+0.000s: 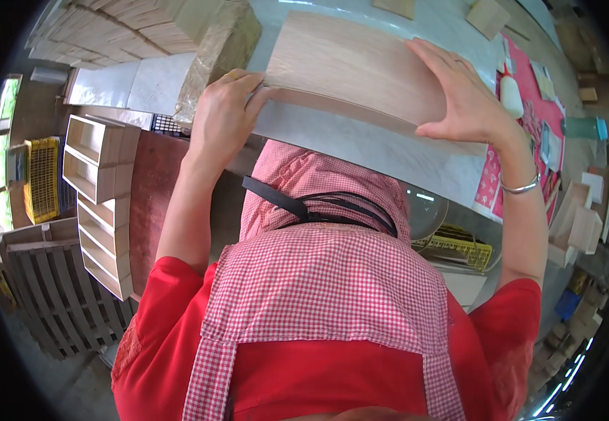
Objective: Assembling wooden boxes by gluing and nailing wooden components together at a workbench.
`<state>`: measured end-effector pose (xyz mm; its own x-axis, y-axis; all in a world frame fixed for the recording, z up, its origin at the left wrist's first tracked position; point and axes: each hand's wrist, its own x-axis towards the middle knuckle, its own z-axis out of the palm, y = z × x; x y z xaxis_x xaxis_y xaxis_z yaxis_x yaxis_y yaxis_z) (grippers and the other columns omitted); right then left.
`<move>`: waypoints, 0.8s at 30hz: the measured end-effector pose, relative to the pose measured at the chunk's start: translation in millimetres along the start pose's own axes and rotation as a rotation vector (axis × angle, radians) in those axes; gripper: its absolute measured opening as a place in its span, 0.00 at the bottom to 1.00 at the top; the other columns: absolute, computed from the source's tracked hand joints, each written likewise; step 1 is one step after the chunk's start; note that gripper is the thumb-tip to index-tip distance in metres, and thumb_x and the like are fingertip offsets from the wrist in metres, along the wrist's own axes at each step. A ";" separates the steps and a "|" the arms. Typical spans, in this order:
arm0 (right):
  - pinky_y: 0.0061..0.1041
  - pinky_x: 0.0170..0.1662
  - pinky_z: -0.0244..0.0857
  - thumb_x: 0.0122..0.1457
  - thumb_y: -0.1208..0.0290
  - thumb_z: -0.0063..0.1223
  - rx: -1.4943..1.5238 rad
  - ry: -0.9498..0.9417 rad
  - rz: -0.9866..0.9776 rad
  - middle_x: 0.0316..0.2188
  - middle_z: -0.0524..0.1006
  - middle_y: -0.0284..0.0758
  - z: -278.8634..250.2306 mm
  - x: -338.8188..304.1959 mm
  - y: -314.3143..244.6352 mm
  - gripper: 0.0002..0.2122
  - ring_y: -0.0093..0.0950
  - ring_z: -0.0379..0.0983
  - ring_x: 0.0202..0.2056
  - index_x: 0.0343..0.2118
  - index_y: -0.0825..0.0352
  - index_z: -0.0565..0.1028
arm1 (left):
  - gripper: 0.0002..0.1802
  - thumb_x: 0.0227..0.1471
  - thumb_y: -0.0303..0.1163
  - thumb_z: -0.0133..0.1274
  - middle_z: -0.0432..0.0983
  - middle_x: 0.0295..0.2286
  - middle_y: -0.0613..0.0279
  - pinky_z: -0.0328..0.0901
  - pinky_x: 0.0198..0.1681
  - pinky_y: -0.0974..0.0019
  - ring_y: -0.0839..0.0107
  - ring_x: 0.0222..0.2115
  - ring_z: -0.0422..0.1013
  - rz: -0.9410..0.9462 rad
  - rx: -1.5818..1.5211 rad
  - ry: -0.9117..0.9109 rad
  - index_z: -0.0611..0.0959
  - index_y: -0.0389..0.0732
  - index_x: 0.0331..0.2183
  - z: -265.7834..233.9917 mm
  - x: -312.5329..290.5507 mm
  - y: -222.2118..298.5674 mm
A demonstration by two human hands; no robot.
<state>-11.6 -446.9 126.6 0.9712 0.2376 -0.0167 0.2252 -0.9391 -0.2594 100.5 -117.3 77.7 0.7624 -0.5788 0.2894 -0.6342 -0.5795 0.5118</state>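
A long, pale wooden box [350,63] with a smooth, flat top lies on the light, marbled tabletop [360,140] in front of me. My left hand [227,105] grips its left end, fingers bent over the near corner. Across the right end, my right hand [462,91] is spread wide, thumb at the near edge and fingertips toward the far side, holding the box between them. The underside of the box and some of my left fingertips are hidden.
A tape-wrapped block [224,52] and stacked thin wood pieces [108,31] stand at the left. On the right, a white bottle [510,95] rests on a red patterned cloth [487,189] near a teal-lidded jar [585,128]. Open wooden boxes [104,210] are stacked at lower left.
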 end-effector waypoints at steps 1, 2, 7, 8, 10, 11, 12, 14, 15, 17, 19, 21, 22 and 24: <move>0.40 0.67 0.48 0.34 0.64 0.70 -0.005 -0.007 0.005 0.63 0.60 0.46 0.6 -0.6 0.2 0.50 0.42 0.56 0.64 0.65 0.63 0.56 | 0.13 0.53 0.33 0.57 0.78 0.33 0.49 0.69 0.38 0.57 0.50 0.34 0.75 0.004 0.005 -0.023 0.83 0.33 0.36 -1.7 1.3 0.4; 0.41 0.67 0.47 0.34 0.65 0.70 -0.010 -0.015 0.010 0.64 0.59 0.45 1.2 -1.2 0.3 0.51 0.42 0.55 0.64 0.65 0.63 0.55 | 0.13 0.53 0.33 0.57 0.78 0.33 0.49 0.69 0.38 0.57 0.50 0.34 0.75 0.013 0.000 -0.033 0.83 0.33 0.36 -2.9 2.4 0.8; 0.41 0.67 0.48 0.34 0.64 0.71 -0.079 -0.024 0.024 0.65 0.58 0.45 6.3 -3.5 1.6 0.51 0.43 0.55 0.64 0.66 0.62 0.55 | 0.10 0.53 0.32 0.57 0.78 0.32 0.50 0.69 0.36 0.57 0.50 0.32 0.74 0.055 0.072 -0.084 0.83 0.34 0.34 -9.0 8.4 1.0; 0.41 0.67 0.48 0.34 0.64 0.71 -0.077 -0.025 0.042 0.65 0.58 0.45 7.7 -2.9 2.3 0.51 0.43 0.55 0.64 0.66 0.62 0.55 | 0.10 0.53 0.32 0.57 0.78 0.32 0.51 0.68 0.35 0.57 0.50 0.32 0.74 0.073 0.082 -0.094 0.83 0.35 0.33 -10.5 10.2 0.2; 0.41 0.67 0.48 0.35 0.62 0.71 -0.072 -0.015 0.001 0.64 0.58 0.44 9.4 -0.2 5.2 0.51 0.43 0.56 0.64 0.66 0.62 0.55 | 0.09 0.52 0.32 0.57 0.78 0.31 0.51 0.68 0.34 0.57 0.51 0.31 0.74 0.108 0.076 -0.109 0.84 0.35 0.32 -9.5 12.6 -0.6; 0.42 0.67 0.48 0.35 0.61 0.71 -0.069 -0.008 -0.020 0.64 0.58 0.44 9.6 0.2 4.6 0.51 0.43 0.56 0.63 0.66 0.62 0.55 | 0.09 0.52 0.31 0.58 0.78 0.31 0.51 0.68 0.34 0.57 0.51 0.30 0.74 0.111 0.085 -0.103 0.83 0.34 0.31 -10.7 12.6 0.0; 0.42 0.67 0.48 0.35 0.61 0.71 -0.071 -0.005 0.002 0.64 0.58 0.44 8.5 1.2 1.1 0.51 0.43 0.56 0.63 0.66 0.62 0.55 | 0.09 0.52 0.31 0.58 0.78 0.30 0.51 0.68 0.34 0.58 0.51 0.30 0.75 0.115 0.093 -0.096 0.83 0.34 0.31 -11.8 12.6 1.0; 0.41 0.66 0.48 0.38 0.58 0.71 -0.132 -0.096 0.048 0.65 0.58 0.43 2.7 6.6 -7.8 0.50 0.43 0.56 0.63 0.65 0.62 0.56 | 0.09 0.52 0.30 0.58 0.78 0.29 0.51 0.68 0.33 0.58 0.51 0.29 0.75 0.136 0.094 -0.094 0.83 0.34 0.30 -12.6 14.2 2.2; 0.41 0.66 0.49 0.39 0.56 0.71 -0.161 -0.141 0.070 0.65 0.57 0.43 0.0 4.3 -8.2 0.49 0.43 0.55 0.63 0.65 0.62 0.56 | 0.08 0.51 0.30 0.58 0.78 0.29 0.51 0.68 0.33 0.58 0.51 0.29 0.75 0.138 0.098 -0.098 0.83 0.33 0.30 -12.1 15.2 2.2; 0.40 0.65 0.51 0.42 0.58 0.70 -0.155 0.032 0.083 0.63 0.60 0.43 5.9 -10.0 -2.4 0.45 0.42 0.58 0.62 0.64 0.63 0.59 | 0.08 0.51 0.29 0.59 0.79 0.29 0.50 0.69 0.33 0.59 0.52 0.29 0.75 0.138 0.110 -0.099 0.83 0.33 0.30 -12.1 15.7 -0.4; 0.37 0.63 0.56 0.48 0.61 0.68 -0.141 0.369 0.074 0.59 0.66 0.42 11.1 -29.9 7.1 0.36 0.40 0.63 0.59 0.60 0.64 0.65 | 0.08 0.51 0.29 0.59 0.79 0.29 0.50 0.69 0.33 0.59 0.52 0.29 0.75 0.144 0.099 -0.103 0.83 0.32 0.31 -11.8 16.3 -3.1; 0.27 0.50 0.66 0.54 0.70 0.63 0.083 0.608 0.165 0.45 0.76 0.39 -1.1 -65.2 21.3 0.19 0.31 0.74 0.45 0.48 0.68 0.75 | 0.08 0.51 0.28 0.60 0.79 0.29 0.50 0.69 0.34 0.60 0.53 0.30 0.76 0.104 0.097 -0.095 0.84 0.32 0.32 -12.2 11.3 -4.1; 0.23 0.43 0.66 0.54 0.74 0.62 0.175 0.593 0.307 0.38 0.77 0.36 -3.2 -86.2 19.0 0.13 0.26 0.74 0.38 0.43 0.69 0.76 | 0.08 0.51 0.28 0.60 0.79 0.29 0.50 0.69 0.34 0.60 0.53 0.30 0.76 0.103 0.092 -0.092 0.84 0.32 0.32 -12.2 9.8 -4.9; 0.19 0.33 0.65 0.54 0.78 0.61 0.262 0.548 0.524 0.30 0.77 0.33 6.3 -127.6 7.9 0.07 0.21 0.72 0.29 0.36 0.71 0.77 | 0.09 0.51 0.28 0.60 0.79 0.30 0.50 0.69 0.34 0.61 0.53 0.30 0.76 0.093 0.099 -0.106 0.84 0.32 0.33 -12.5 10.9 -5.1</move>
<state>-134.3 -483.1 120.6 0.8606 -0.4382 0.2596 -0.2305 -0.7896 -0.5687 113.6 -113.5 88.4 0.6851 -0.6869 0.2423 -0.7152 -0.5711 0.4029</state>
